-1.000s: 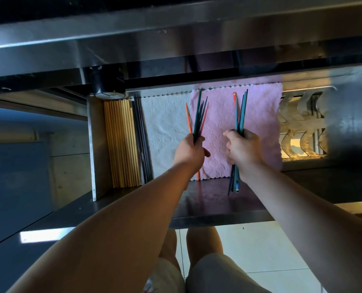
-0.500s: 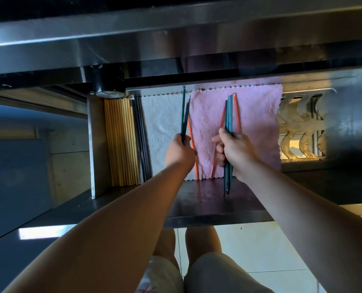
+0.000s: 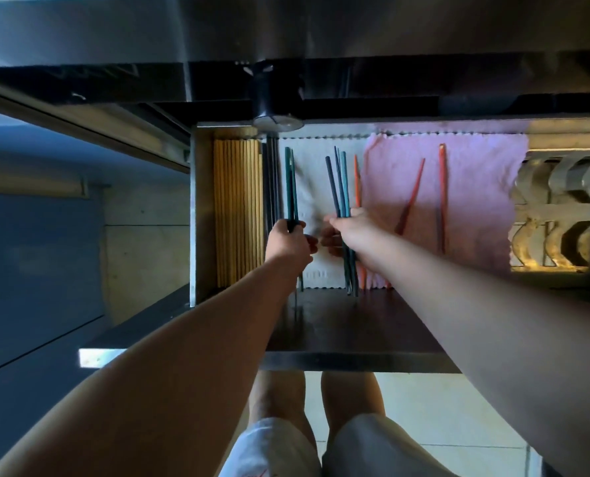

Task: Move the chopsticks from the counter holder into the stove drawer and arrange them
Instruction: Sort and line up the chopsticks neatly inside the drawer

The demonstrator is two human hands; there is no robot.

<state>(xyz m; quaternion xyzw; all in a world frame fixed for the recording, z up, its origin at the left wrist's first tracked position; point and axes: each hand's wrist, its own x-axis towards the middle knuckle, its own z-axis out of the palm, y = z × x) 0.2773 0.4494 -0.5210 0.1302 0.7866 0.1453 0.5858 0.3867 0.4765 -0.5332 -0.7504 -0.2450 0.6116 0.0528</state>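
The stove drawer (image 3: 338,325) stands pulled out below the cooktop. My left hand (image 3: 288,241) grips a pair of teal chopsticks (image 3: 291,187) over the white cloth (image 3: 309,173), close to the dark chopsticks (image 3: 271,180) at the left. My right hand (image 3: 347,228) holds a bundle of dark blue and teal chopsticks (image 3: 338,184), with one orange chopstick (image 3: 357,180) beside it. Two red chopsticks (image 3: 412,197) (image 3: 442,187) lie loose on the pink cloth (image 3: 476,187).
A row of wooden chopsticks (image 3: 238,215) fills the drawer's left side against its metal wall (image 3: 202,215). A metal rack (image 3: 555,208) occupies the right end. A black knob (image 3: 274,111) hangs above the drawer. My legs stand on the tiled floor (image 3: 424,401) below.
Both hands have moved left across the drawer. Two red chopsticks now lie released on the pink cloth; my left hand has brought its teal pair beside the dark chopsticks.
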